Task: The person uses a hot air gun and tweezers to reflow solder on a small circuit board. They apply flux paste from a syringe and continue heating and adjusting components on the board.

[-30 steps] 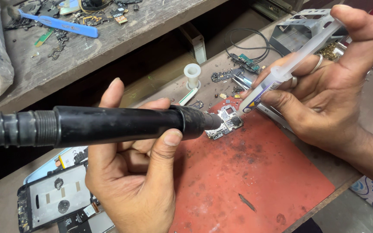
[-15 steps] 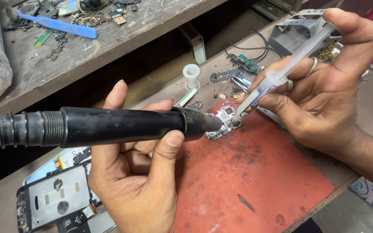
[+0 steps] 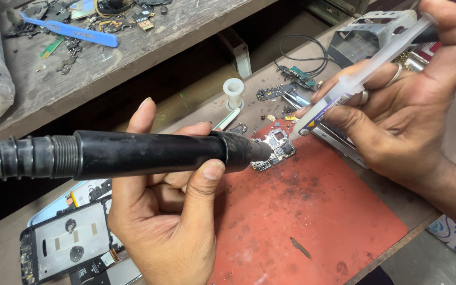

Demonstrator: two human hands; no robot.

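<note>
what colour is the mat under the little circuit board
Red, with dark scorch stains: the mat under the circuit board shows in the head view.

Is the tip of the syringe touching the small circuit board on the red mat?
Cannot tell. In the head view the syringe tip ends right at the circuit board's upper right edge, but no gap or contact shows plainly.

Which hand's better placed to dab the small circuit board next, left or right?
Right hand, probably: its syringe tip sits just beside the circuit board on the red mat. The left hand holds the black hot-air handle.
</note>
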